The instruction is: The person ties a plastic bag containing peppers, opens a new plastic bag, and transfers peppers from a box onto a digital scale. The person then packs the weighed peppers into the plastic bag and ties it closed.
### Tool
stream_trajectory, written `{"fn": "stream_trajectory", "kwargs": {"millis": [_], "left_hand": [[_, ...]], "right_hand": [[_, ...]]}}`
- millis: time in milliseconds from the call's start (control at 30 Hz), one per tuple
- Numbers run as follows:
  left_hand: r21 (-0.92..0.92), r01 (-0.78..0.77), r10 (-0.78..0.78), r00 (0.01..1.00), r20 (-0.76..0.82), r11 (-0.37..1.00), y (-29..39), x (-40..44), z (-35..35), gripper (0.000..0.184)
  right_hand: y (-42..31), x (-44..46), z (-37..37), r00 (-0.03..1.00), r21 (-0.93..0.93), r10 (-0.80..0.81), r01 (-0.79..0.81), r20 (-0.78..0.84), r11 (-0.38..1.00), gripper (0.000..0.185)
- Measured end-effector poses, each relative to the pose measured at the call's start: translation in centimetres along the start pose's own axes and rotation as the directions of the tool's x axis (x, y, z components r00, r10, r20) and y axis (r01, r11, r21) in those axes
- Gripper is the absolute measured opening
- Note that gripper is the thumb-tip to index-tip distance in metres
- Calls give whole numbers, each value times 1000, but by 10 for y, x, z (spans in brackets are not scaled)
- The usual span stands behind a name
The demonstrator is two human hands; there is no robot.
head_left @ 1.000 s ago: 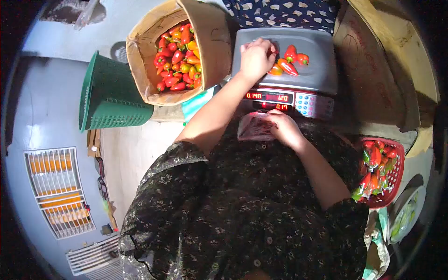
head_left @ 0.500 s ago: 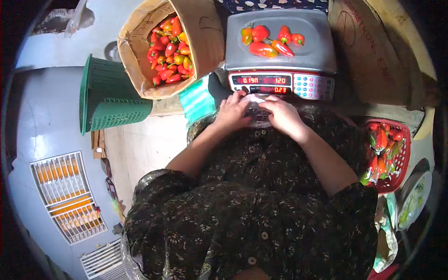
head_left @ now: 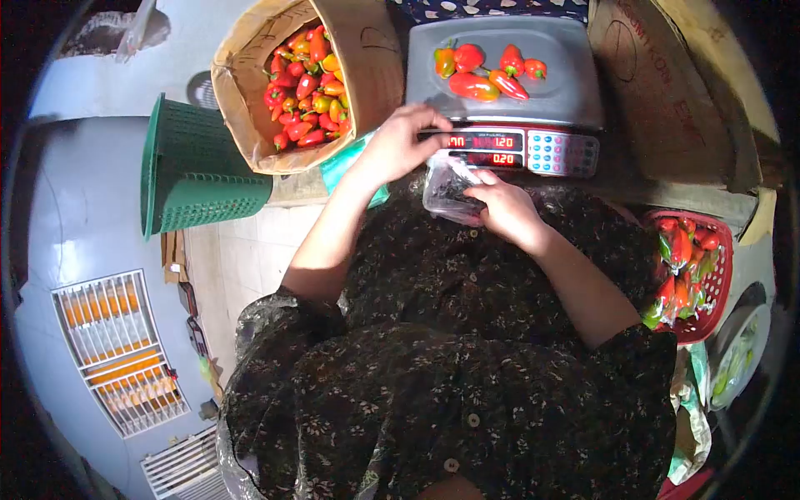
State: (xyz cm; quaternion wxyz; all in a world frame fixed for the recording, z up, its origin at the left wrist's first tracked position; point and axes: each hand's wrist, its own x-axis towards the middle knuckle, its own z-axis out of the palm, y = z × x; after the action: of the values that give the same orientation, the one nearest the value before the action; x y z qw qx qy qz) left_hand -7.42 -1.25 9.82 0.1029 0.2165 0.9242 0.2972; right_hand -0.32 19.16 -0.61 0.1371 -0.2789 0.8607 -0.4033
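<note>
My right hand (head_left: 510,215) is closed on the edge of a clear plastic bag (head_left: 452,193), which hangs in front of my body just below the scale. My left hand (head_left: 402,146) is off the bag and raised at the left end of the scale's display (head_left: 483,148), covering part of the digits. Its fingers are bent and apart, with nothing visible in them. On the grey pan of the digital scale (head_left: 554,92) lie several red and orange peppers (head_left: 475,87).
A cardboard box (head_left: 367,79) full of peppers leans left of the scale, beside a green perforated basket (head_left: 200,200). To my right are a red basket (head_left: 718,287) of bagged peppers and a white bowl (head_left: 758,333) with green contents. A large carton (head_left: 658,92) stands behind.
My left hand has let go of the bag and moved up and left, over the display's edge. The bag now hangs more spread from my right hand. The lower reading went from 0.23 to 0.20.
</note>
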Motion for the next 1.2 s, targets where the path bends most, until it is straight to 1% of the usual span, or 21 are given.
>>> {"fn": "stream_trajectory", "kwargs": {"millis": [33, 133, 267, 333, 400, 433, 500, 533, 567, 600, 633, 667, 700, 767, 800, 833, 933, 1033, 1067, 1167, 1200], "left_hand": [[36, -15, 17, 998, -56, 999, 2, 10, -1, 26], [256, -163, 227, 944, -241, 953, 1, 47, 14, 39], [586, 35, 130, 963, -236, 809, -15, 78, 51, 56], [639, 80, 130, 953, -275, 765, -17, 81, 56, 48], [632, 102, 117, 948, -295, 768, -17, 76, 52, 41], [522, 58, 124, 943, -308, 851, -14, 70, 49, 41], [280, -36, 135, 929, -345, 959, -5, 58, 43, 43], [-9, -102, 92, 934, -346, 995, 1, 48, 43, 42], [-275, -45, -40, 954, -297, 960, 10, 33, 47, 39], [-546, -19, -88, 981, -170, 837, 11, 19, 53, 41], [-766, 39, -100, 994, -33, 641, 5, 5, 62, 42], [-621, 46, -52, 999, 7, 783, -4, -6, 72, 42], [-451, 36, -12, 998, 56, 892, -10, -15, 78, 42], [-121, -49, 54, 998, 39, 992, -15, -22, 93, 48], [-52, 21, -18, 998, 63, 998, -15, -23, 98, 49], [17, 91, -92, 992, 83, 996, -14, -25, 102, 50], [398, 174, -243, 961, 130, 901, 4, -16, 103, 46], [608, 94, -282, 934, 221, 789, 4, -5, 102, 42], [667, 44, -253, 942, 220, 744, 7, -2, 98, 38], [635, 63, -248, 946, 207, 770, 20, 10, 78, 36], [529, 43, -160, 971, 179, 848, 47, 17, 56, 34]], "right_hand": [[0, 1, -1, 1000, -4, 6, -6, 10, 1000, 41], [1, 4, -3, 1000, -6, 6, -6, 13, 1000, 41], [14, 7, 5, 999, 26, 1, 0, -39, 1000, 42], [11, 7, 0, 998, 64, 50, -48, -29, 997, 42], [19, 7, 4, 992, 104, -9, 22, -125, 994, 37], [21, 9, 8, 985, 124, -43, 64, -167, 990, 34], [23, 12, 11, 985, 174, 0, 30, -171, 984, 40], [21, 12, 9, 985, 199, 28, 7, -171, 980, 43], [20, 12, 8, 983, 224, 57, -18, -172, 974, 46], [20, 13, 5, 980, 299, 65, -6, -190, 954, 46], [20, 15, 1, 976, 372, 74, 8, -206, 928, 46], [20, 16, 0, 972, 440, 83, 24, -222, 898, 45], [19, 17, 0, 972, 427, 115, -17, -206, 904, 46], [20, 17, 0, 967, 394, 184, -102, -177, 914, 47], [21, 16, 4, 958, 327, 74, 22, -277, 945, 48], [19, 15, 8, 953, 318, 56, 43, -298, 947, 50], [15, 12, 9, 942, 240, 85, -4, -326, 971, 50], [6, 9, 3, 930, 207, 54, 24, -364, 978, 50], [5, 9, 1, 930, 197, 45, 30, -366, 980, 50], [8, 10, -2, 919, 198, 96, -19, -383, 980, 52], [10, 11, -2, 912, 206, 126, -47, -389, 977, 53]]}}
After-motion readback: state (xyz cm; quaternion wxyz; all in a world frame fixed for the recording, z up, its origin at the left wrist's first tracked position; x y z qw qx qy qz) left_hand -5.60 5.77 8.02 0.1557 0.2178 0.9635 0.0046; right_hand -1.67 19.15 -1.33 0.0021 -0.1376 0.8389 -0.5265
